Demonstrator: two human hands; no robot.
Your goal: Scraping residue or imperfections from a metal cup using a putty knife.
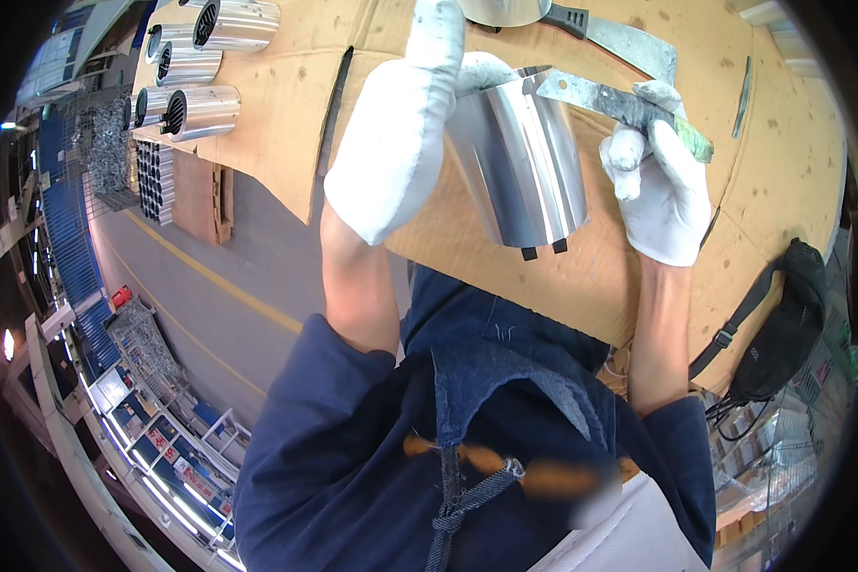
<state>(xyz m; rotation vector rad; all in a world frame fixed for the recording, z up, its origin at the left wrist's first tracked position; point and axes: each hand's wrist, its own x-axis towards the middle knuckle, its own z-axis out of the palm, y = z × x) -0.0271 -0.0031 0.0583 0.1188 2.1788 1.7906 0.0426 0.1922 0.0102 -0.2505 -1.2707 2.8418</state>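
My left hand (400, 133), in a white glove, is closed on the upper end of a shiny metal cylinder (524, 162). Its fingers lie behind the far rim, partly hidden. Two small black tabs stick out from the cylinder's near end. In my gloved right hand (663, 181) is a flat metal blade (577, 92) with a dark, green-taped handle, gripped between thumb and fingers. The blade's tip, which has a hole, lies at the cylinder's upper rim; whether it touches is hard to tell.
Cardboard (744, 200) covers the worktable. Beyond the cylinder lie a broad-bladed knife (629, 46) with a black handle and another metal cylinder (505, 10). Several similar cylinders (205, 112) lie at the far left. A black waist bag (782, 324) rests at the right edge.
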